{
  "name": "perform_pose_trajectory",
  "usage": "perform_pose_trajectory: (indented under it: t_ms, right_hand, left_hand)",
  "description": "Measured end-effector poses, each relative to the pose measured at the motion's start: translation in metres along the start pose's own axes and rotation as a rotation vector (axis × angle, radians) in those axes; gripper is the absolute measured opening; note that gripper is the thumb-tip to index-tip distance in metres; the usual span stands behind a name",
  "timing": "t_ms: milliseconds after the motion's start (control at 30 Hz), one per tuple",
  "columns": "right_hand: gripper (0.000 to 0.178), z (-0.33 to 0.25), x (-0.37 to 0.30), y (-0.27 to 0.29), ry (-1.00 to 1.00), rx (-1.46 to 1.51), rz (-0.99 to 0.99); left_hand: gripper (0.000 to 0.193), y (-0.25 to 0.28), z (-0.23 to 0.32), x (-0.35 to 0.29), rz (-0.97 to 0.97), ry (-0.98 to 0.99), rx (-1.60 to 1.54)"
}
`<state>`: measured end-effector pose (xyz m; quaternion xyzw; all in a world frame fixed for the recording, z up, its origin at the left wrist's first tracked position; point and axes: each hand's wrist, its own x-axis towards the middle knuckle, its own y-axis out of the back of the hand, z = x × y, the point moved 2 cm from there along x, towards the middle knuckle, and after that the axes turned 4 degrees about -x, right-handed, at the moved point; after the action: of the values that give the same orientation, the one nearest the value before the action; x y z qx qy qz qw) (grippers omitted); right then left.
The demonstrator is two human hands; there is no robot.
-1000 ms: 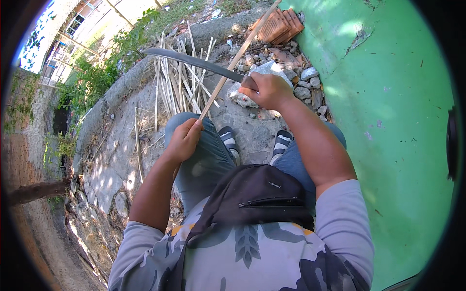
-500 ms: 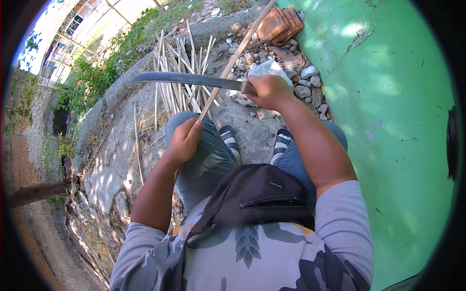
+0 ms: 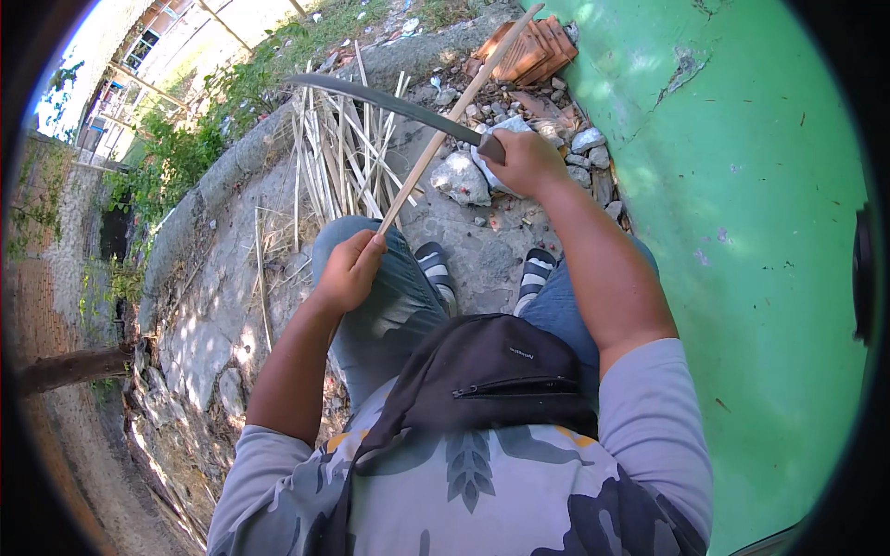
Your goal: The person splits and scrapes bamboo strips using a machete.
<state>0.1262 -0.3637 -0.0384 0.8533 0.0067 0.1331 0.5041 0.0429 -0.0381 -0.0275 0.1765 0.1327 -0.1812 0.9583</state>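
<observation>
My right hand is closed round the handle of a machete, whose long curved dark blade reaches out to the left. The blade crosses a long, thin wooden strip, which slants up and away to the right; whether the edge bites into it I cannot tell. Over my left knee, my left hand grips the strip's near end, thumb on top. Beyond that hand, a loose pile of pale split strips lies on the ground.
Rough stones and rubble lie ahead of my feet, with stacked orange clay tiles behind them. A smooth green floor spreads on the right. A low concrete curb curves round the left, plants beside it. A black bag rests on my lap.
My right hand has shifted slightly right, and the machete blade has swung upward and farther out along the strip. The strip's far end has come into view. My left hand stays nearly still.
</observation>
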Motion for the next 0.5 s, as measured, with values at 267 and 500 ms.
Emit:
perform_pose_trajectory:
  t_ms: [267, 500]
  right_hand:
    - [0.024, -0.037, -0.006, -0.003, 0.286, -0.118, -0.073]
    - [0.026, 0.002, 0.002, -0.011, -0.038, 0.038, -0.023]
  left_hand:
    - [0.028, 0.005, 0.008, -0.005, 0.004, -0.084, 0.275]
    - [0.033, 0.005, 0.027, -0.003, -0.095, 0.012, 0.347]
